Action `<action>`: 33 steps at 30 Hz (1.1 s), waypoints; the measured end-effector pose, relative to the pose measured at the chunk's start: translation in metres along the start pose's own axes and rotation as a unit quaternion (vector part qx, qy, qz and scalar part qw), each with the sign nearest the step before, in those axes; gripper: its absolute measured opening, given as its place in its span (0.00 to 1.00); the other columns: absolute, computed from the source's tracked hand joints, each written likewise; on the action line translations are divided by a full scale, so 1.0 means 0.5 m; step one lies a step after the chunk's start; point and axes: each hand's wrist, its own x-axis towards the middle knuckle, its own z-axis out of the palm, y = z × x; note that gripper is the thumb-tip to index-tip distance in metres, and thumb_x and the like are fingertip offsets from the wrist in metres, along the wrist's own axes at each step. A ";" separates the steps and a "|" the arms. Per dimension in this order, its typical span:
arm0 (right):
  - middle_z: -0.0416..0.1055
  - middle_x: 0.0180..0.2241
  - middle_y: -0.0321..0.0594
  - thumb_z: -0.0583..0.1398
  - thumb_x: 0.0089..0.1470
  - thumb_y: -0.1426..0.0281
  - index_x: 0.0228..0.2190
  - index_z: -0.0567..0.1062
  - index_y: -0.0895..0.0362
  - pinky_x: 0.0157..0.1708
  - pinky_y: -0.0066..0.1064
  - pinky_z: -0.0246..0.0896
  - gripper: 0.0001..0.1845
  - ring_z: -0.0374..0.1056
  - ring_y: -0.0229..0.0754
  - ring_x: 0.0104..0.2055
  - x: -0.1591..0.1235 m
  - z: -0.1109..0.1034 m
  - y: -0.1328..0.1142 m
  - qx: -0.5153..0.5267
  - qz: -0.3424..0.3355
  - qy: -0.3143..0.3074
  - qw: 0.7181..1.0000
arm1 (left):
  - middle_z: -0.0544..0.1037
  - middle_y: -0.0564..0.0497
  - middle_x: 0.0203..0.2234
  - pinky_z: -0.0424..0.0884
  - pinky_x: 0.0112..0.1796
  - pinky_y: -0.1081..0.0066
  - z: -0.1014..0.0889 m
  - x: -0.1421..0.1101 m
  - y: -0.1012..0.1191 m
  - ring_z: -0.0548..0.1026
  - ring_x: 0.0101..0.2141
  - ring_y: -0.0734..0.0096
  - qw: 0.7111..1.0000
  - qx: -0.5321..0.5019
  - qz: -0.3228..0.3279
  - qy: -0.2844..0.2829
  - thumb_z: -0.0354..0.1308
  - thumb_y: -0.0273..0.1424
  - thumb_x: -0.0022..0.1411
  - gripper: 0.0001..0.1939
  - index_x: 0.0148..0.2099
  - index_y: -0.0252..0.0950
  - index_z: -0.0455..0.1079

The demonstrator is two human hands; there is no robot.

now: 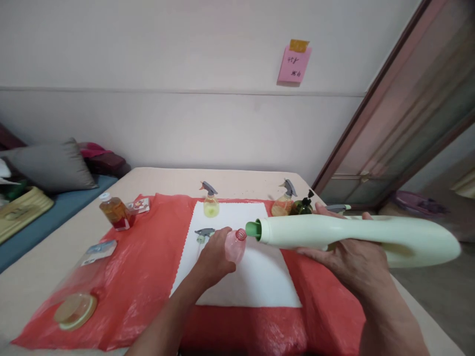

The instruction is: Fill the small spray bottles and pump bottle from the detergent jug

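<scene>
My left hand (215,254) grips a small clear pink spray bottle body (235,247), its threaded neck uncovered and tilted to the right. My right hand (356,257) is wrapped around the handle of a large pale green jug (297,231), which lies nearly level. The jug's green spout (253,229) is right at the mouth of the pink bottle; whether they touch, I cannot tell, and no liquid shows between them. A grey spray trigger head (205,232) with a thin tube lies on the white cloth (252,287) behind my left hand.
Two spray bottles stand at the back, one with yellow liquid (211,207) and one orange (282,205), beside a dark pump bottle (303,205). On the red plastic sheet (148,267) are an amber bottle (116,212), a packet (99,250) and a round lidded container (75,311).
</scene>
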 end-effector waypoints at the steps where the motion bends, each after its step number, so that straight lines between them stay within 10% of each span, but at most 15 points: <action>1: 0.75 0.49 0.51 0.48 0.54 0.37 0.66 0.55 0.56 0.62 0.59 0.41 0.50 0.71 0.58 0.50 0.001 -0.002 -0.001 -0.007 -0.001 -0.004 1.000 | 0.72 0.47 0.44 0.66 0.37 0.66 0.001 0.000 -0.001 0.70 0.44 0.54 1.000 0.006 0.002 -0.003 0.60 0.23 0.41 0.27 0.47 0.42 0.66; 33: 0.72 0.53 0.52 0.51 0.56 0.40 0.64 0.57 0.56 0.65 0.62 0.34 0.45 0.69 0.58 0.54 0.009 -0.018 -0.018 -0.006 -0.065 -0.018 0.998 | 0.71 0.47 0.44 0.64 0.34 0.69 0.010 0.001 -0.022 0.70 0.43 0.57 0.997 0.045 0.003 -0.056 0.59 0.21 0.38 0.32 0.50 0.41 0.66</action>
